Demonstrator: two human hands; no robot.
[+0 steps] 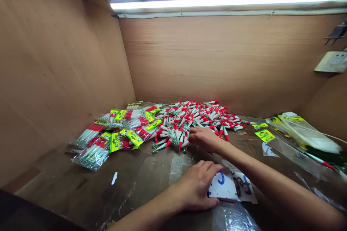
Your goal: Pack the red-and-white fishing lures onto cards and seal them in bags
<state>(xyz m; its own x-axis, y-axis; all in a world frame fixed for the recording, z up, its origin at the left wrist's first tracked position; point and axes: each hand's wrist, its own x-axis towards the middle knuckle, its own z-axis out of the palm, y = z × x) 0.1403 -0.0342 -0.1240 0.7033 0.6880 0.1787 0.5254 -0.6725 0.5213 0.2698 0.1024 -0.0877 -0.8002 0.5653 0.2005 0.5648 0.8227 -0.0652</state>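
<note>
A heap of red-and-white squid jigs (189,115) with greenish hook ends lies at the back of the bench. My right hand (203,139) is at the heap's front edge, fingers curled down among the jigs; what is between them is hidden. Closer to me, my left hand (200,184) grips the left side of a small white box (223,187) with blue lettering, thumb at its near edge and fingers over its far edge. A lettered white paper (248,189) sticks out to the right of the box, beneath my right forearm.
Clear bags of jigs (93,153) with yellow-green header cards are piled at left. On the right lie loose header cards (265,136) and a stack of clear bags (311,133). Wooden panels (217,61) enclose the bench, under a tube light (225,1). A socket (332,61) is at right.
</note>
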